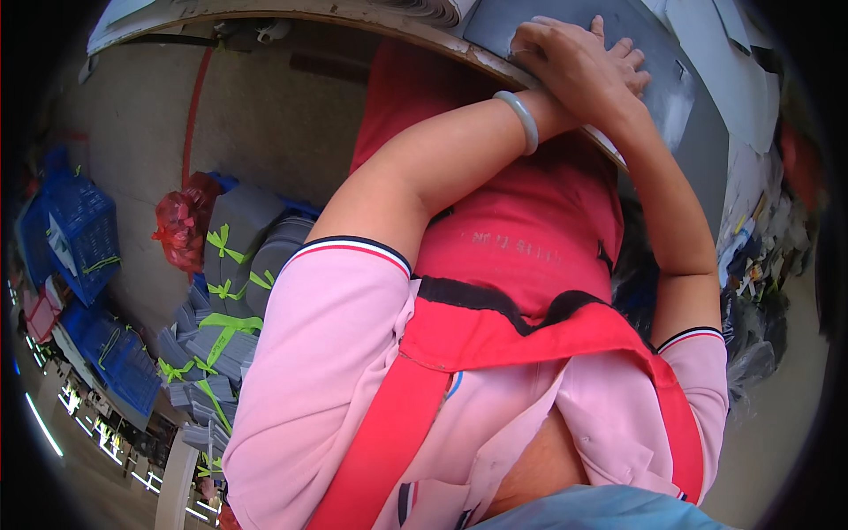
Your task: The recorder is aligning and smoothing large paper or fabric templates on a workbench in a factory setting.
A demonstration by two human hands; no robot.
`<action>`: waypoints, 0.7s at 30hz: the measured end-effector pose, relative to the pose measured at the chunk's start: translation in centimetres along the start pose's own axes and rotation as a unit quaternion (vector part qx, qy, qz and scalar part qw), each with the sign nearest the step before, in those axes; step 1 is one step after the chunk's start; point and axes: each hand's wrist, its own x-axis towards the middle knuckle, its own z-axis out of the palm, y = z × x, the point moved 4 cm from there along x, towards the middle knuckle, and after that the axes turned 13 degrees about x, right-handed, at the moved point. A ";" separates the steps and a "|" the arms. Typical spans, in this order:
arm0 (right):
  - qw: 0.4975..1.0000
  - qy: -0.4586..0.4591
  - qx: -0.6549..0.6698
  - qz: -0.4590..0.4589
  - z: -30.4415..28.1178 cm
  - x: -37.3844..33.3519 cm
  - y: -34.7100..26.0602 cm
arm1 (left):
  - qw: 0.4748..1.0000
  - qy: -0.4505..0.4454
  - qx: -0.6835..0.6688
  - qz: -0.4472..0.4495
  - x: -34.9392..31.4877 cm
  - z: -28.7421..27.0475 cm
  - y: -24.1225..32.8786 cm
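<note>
At one o'clock, the dark grey sheet [661,37] lies under the left hand [624,60], spread flat, gripping nothing visible; the right hand [579,66] crosses above, fingers bent, hold unclear. Uneven pressure could skew it across the worktable [484,62].

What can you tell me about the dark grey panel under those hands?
The dark grey panel looks smooth and slightly shiny, with a pale patch at right and a small dark mark. It lies flat on the table, material unclear. The left hand and right hand, crossed, appear to rest on it, partly hiding it.
</note>
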 end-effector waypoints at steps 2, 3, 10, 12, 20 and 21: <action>0.999 0.030 0.011 0.036 -0.6 -1.2 1.5 | 0.999 -0.042 -0.023 0.024 0.1 0.2 0.6; 0.999 0.036 0.019 0.033 -0.7 -0.7 1.3 | 0.999 -0.042 -0.013 0.014 0.2 1.5 0.5; 0.858 0.363 0.241 0.272 -8.4 -11.5 11.0 | 0.995 0.030 -0.096 -0.021 0.5 0.5 0.1; 0.858 0.359 0.144 0.338 -8.7 -16.6 16.2 | 0.997 -0.022 -0.077 0.006 0.4 0.0 0.1; 0.707 0.403 0.410 0.411 -9.6 -20.1 21.6 | 0.998 0.016 -0.062 -0.010 0.0 -1.0 -1.1; 0.686 0.360 0.497 0.390 -9.8 -20.2 21.4 | 0.998 0.017 -0.057 -0.008 0.0 -1.3 -1.2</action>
